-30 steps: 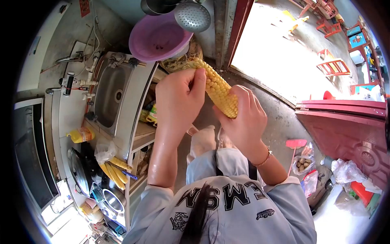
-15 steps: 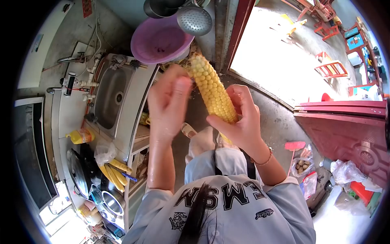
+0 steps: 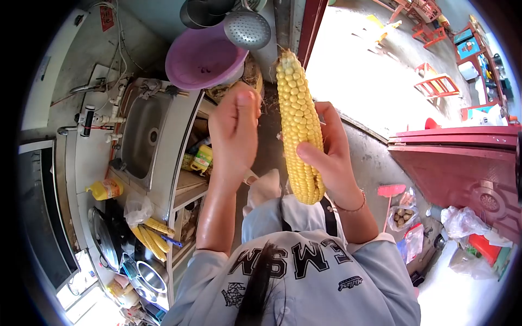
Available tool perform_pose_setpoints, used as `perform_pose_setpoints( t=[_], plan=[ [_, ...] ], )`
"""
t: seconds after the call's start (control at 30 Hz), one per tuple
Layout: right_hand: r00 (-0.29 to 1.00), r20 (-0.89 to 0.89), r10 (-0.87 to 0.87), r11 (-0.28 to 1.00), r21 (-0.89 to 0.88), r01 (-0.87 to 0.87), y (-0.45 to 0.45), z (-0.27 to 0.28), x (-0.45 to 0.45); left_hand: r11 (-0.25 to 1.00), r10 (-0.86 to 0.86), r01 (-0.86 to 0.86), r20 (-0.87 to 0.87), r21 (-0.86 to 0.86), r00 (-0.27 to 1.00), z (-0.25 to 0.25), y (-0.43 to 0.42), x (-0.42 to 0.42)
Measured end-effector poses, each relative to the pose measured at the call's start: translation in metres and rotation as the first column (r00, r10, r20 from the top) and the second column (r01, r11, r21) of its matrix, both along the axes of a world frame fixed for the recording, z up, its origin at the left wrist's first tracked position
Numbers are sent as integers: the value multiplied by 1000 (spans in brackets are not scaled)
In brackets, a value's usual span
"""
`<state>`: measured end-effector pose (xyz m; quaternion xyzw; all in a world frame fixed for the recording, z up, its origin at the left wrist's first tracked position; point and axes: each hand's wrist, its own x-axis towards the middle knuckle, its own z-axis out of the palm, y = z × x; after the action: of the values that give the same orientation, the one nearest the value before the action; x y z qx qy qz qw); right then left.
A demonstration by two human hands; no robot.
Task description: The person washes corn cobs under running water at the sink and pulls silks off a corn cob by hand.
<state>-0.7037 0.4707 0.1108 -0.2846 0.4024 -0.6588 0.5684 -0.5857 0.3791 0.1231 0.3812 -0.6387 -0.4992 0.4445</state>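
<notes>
A husked yellow ear of corn [image 3: 299,119] stands nearly upright before me, its pale tip toward the top. My right hand [image 3: 337,163] is wrapped around its lower right side, the thumb lying across the kernels. To the left of the ear, apart from it, is my left hand [image 3: 235,130], fingers curled in and thumb pressed against them. Whatever it may be pinching is too small or hidden to name. A few thin strands cling near the ear's tip.
At left is a counter with a metal sink [image 3: 142,133], a yellow jug [image 3: 105,189] and several more ears of corn [image 3: 149,243]. A pink basin [image 3: 204,60] sits ahead below a hanging skimmer [image 3: 247,30]. The red door [image 3: 457,179] and a pink broom [image 3: 391,190] are at right.
The ear has turned more upright and shifted right, showing its full length. My left hand has come away from its side, still closed. The view has shifted slightly.
</notes>
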Motion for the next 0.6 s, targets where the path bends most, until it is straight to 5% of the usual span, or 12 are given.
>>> perform_pose_setpoints(
  t=[0.03, 0.17, 0.23, 0.27, 0.3, 0.37, 0.53, 0.6],
  plan=[
    [1000, -5, 10, 999, -31, -10, -1, 0, -1, 983, -40, 56, 94, -173, 995, 3, 0, 1],
    [989, -150, -13, 996, -91, -1, -1, 0, 0, 962, -52, 117, 255, -246, 966, 17, 8, -12],
    [885, -450, -119, 992, -98, 84, 0, -8, -2, 969, -103, 159, 277, -188, 955, 19, 3, -11],
    [885, -450, -121, 992, -94, 88, 1, -7, -2, 972, -152, 198, 298, -130, 943, 19, 0, -10],
    [940, -325, -106, 993, -88, 81, 1, -5, -2, 972, -155, 200, 296, -126, 942, 16, -3, -9],
    [976, -196, -91, 993, -87, 75, 1, -2, -1, 903, -324, 335, -85, 269, 942, 6, -12, -6],
    [965, 252, 70, 996, -79, -51, 4, 12, 0, 888, -235, 315, -260, 335, 937, -16, -24, 2],
    [962, 252, 106, 990, -115, -79, 4, 3, -3, 950, -164, 223, -259, 220, 952, -6, -18, 1]
  ],
)
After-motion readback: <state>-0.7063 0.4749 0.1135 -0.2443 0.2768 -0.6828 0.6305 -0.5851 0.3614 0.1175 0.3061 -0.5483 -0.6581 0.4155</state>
